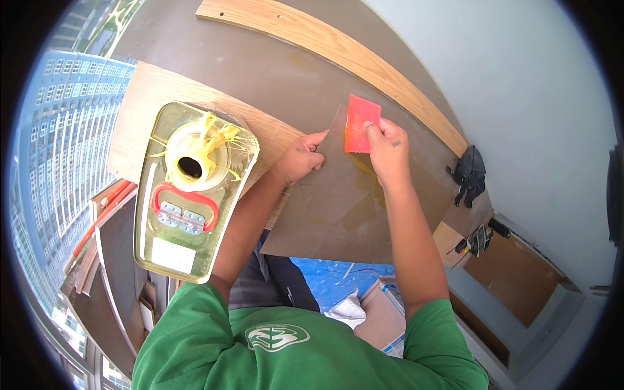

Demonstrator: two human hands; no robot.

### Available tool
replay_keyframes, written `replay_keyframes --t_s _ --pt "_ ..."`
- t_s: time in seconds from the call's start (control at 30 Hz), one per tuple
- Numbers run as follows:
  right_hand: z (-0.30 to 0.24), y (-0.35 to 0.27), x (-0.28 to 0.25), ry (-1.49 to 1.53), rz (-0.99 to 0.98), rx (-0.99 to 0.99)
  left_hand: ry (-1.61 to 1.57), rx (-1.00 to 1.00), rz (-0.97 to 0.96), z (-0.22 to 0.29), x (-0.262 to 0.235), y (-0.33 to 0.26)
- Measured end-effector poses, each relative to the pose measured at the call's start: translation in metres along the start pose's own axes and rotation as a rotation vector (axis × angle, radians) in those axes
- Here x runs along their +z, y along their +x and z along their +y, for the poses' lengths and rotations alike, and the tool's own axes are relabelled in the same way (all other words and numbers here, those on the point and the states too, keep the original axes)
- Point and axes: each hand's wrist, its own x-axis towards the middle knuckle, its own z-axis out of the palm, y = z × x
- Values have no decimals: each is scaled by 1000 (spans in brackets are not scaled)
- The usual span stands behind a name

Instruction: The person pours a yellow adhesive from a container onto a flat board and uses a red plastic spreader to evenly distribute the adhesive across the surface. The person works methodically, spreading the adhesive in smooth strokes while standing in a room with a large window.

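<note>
A white rectangular label (173,255) is affixed to the top of the metal can (195,239); its print is illegible. A white oval emblem (277,337) marks the green shirt (312,364), below and right of the can.

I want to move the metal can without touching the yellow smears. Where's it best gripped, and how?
Probably by the red handle, coming from above on the near side: the can is top-up, and this arched handle sits nearer the person than the spout, where the yellow strands cling.
</note>
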Motion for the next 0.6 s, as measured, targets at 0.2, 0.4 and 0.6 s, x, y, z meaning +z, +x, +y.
replay_keyframes --t_s 0.2,0.4,0.6 --pt "-9 14 8 -34 -27 -26 1 18 -5 -6 -3 2" --pt "-31 12 -5 103 -55 17 72 21 20 -8 -4 4" --pt "-16 -41 -49 -6 70 -39 71 11 61 -5 2 -6"
